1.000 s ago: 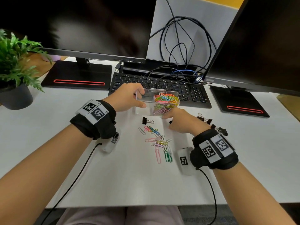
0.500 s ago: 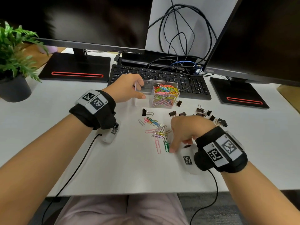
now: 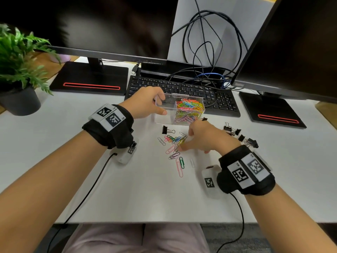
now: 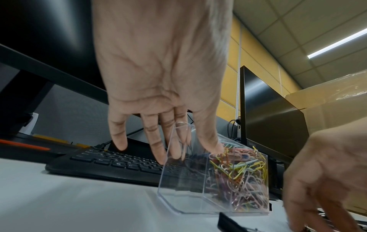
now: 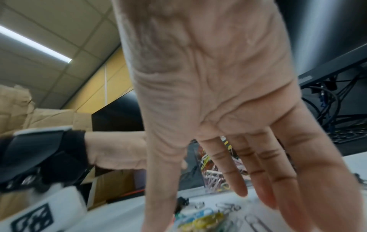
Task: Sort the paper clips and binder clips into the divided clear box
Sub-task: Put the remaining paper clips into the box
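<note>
The divided clear box (image 3: 164,118) stands in front of the keyboard; its right compartment is full of coloured paper clips (image 3: 189,108), its left one looks empty. My left hand (image 3: 155,106) grips the box's left end, thumb on the near wall and fingers over the rim (image 4: 178,157). Loose paper clips (image 3: 175,147) lie on the desk below the box. My right hand (image 3: 193,141) is lowered onto them with straight, spread fingers (image 5: 238,180), holding nothing I can see. One black binder clip (image 3: 165,129) lies left of the pile, and several binder clips (image 3: 240,136) lie to the right.
A black keyboard (image 3: 182,88) lies just behind the box, with cables (image 3: 204,52) above it. Two monitor stands (image 3: 91,79) (image 3: 273,110) flank the keyboard. A potted plant (image 3: 18,70) is at the far left. White desk surface (image 3: 127,189) stretches toward me.
My right hand came down from beside the box to the lower end of the loose paper clips, then moved up onto the middle of the pile. The left hand kept holding the box.
</note>
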